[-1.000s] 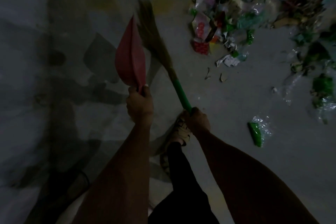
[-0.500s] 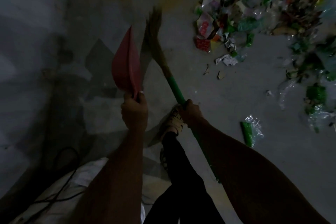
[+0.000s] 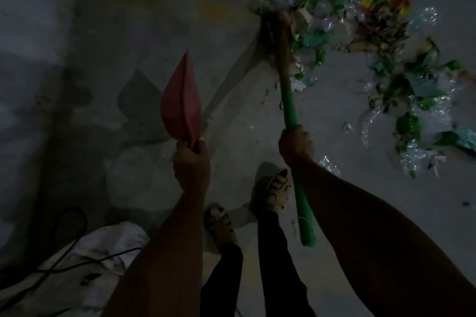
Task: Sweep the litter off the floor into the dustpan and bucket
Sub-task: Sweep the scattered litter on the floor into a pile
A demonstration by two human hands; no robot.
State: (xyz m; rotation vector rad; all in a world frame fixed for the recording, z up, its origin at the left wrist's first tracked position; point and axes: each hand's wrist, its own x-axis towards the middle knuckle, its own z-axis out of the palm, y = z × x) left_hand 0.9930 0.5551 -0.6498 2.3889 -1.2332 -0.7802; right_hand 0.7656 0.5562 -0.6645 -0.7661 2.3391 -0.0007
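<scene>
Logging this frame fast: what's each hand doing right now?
Left hand: gripping the red dustpan by its handle.
Right hand: gripping the broom by its green handle.

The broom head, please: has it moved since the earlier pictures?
Yes. The broom head has swung right, away from the red dustpan, and now reaches the left edge of the litter pile, which it stood clear of before.
</scene>
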